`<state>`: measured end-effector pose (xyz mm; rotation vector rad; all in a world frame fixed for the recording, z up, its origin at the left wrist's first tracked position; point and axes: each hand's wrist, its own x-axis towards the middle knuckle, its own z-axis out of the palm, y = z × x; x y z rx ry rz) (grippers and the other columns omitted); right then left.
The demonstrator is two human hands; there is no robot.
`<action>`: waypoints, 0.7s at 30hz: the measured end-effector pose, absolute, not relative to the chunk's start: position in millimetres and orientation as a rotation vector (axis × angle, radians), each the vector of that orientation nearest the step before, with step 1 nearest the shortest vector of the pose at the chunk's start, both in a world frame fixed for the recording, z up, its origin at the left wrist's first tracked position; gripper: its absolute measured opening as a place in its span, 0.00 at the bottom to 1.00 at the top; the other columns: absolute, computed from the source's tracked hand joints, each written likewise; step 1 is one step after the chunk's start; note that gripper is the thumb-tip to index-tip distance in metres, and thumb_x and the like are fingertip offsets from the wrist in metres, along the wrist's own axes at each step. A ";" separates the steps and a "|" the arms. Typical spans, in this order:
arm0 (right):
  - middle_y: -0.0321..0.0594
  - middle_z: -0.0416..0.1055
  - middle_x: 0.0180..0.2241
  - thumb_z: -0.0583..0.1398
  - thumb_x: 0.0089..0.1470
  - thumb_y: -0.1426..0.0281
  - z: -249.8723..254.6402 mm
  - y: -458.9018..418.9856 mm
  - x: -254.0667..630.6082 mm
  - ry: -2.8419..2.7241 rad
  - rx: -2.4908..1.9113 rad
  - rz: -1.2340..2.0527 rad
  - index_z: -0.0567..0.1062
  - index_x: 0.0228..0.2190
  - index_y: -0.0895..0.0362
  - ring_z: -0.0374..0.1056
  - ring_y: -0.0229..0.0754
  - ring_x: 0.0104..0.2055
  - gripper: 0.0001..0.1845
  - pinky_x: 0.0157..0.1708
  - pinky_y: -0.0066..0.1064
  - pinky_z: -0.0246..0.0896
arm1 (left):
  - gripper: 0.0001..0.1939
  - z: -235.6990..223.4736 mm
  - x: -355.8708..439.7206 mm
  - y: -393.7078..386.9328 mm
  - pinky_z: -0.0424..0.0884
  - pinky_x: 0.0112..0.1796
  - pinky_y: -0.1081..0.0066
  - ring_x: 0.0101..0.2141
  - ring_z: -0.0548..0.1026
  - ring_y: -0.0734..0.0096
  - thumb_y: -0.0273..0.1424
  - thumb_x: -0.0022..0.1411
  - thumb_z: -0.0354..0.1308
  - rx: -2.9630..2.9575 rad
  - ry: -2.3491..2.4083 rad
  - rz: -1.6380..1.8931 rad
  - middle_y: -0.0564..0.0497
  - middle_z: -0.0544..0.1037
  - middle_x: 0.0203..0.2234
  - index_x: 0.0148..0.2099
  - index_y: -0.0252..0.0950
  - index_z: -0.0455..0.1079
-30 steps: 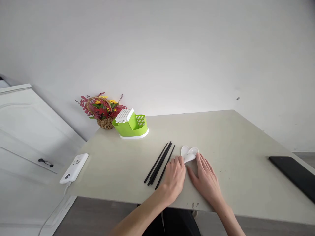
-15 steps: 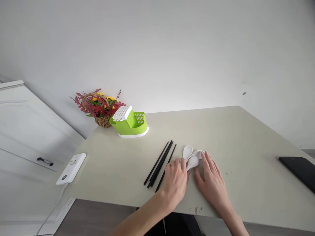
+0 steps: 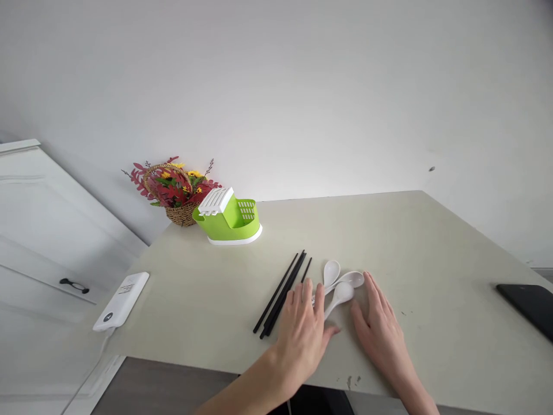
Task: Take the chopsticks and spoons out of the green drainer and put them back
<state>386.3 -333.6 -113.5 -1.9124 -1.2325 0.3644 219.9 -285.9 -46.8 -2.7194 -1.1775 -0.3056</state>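
Three white plastic spoons lie fanned on the beige table, bowls pointing away from me. My left hand rests flat with fingers spread, covering the spoon handles and the near ends of several black chopsticks. To the right of the spoons my right hand lies flat and open, its fingertips beside the rightmost spoon. Neither hand grips anything.
A green and white cutlery drainer stands at the table's far left, a flower basket behind it. A white power bank lies at the left edge, a black phone at the right. A white cabinet door is on the left.
The spoons have spread from a tight pile into a fan and shifted slightly right. Both hands have drawn back toward me a little, and the left hand now covers the chopstick ends.
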 end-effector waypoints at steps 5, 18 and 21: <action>0.42 0.53 0.72 0.48 0.67 0.53 -97.6 -336.7 386.5 -1.085 -1.920 0.519 0.50 0.73 0.49 0.50 0.57 0.73 0.38 0.66 0.56 0.55 | 0.34 -1.0 187.9 -215.6 0.62 0.62 0.44 0.67 0.60 0.39 0.52 0.73 0.50 -2.592 -1.178 -0.626 0.28 0.62 0.67 0.68 0.30 0.60; 0.42 0.55 0.72 0.51 0.65 0.48 -104.2 -335.7 387.7 -1.052 -1.937 0.515 0.54 0.71 0.48 0.54 0.61 0.71 0.39 0.63 0.58 0.59 | 0.30 35.1 79.8 -53.2 0.60 0.62 0.46 0.66 0.61 0.40 0.43 0.75 0.44 -2.183 -1.475 -0.916 0.26 0.63 0.66 0.67 0.23 0.59; 0.44 0.58 0.71 0.53 0.64 0.48 -118.2 -334.6 393.6 -1.082 -1.939 0.451 0.55 0.71 0.49 0.58 0.64 0.69 0.40 0.59 0.57 0.63 | 0.30 31.5 91.1 -56.3 0.65 0.59 0.45 0.64 0.65 0.40 0.43 0.76 0.42 -2.215 -1.462 -0.921 0.27 0.62 0.67 0.67 0.25 0.59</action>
